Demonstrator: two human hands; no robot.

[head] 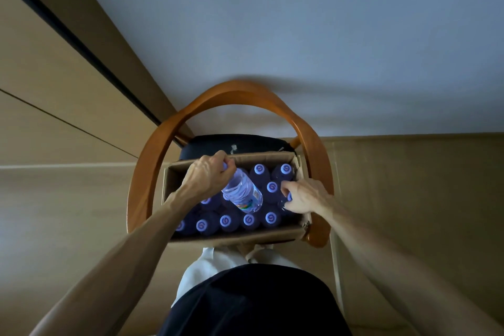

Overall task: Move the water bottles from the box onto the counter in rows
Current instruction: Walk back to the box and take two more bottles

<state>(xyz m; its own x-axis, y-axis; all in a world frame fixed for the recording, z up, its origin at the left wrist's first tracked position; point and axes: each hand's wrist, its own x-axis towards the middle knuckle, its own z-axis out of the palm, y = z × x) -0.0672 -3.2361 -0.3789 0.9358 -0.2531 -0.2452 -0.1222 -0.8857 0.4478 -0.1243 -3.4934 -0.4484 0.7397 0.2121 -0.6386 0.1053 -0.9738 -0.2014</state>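
On chair, box [234, 234] nearly full of capped bottles. Left hand [207, 176] fingers curled round lifted bottle [242, 192], tilted above others. Right hand [302, 198] fingers pinching cap of 2nd bottle [286, 200], upright in box. Counter unseen; task barely begun.

Brown box [231, 234], purple-capped clear bottles [242, 194], orange chair [313, 150]

An open cardboard box [234, 234] holds clear water bottles [226, 222] with pale blue caps, standing upright close together, in a row along its near wall and more at the far right. One bottle [242, 195] is lifted and tilted above the others, cap end toward the far left corner, its coloured label near the base.
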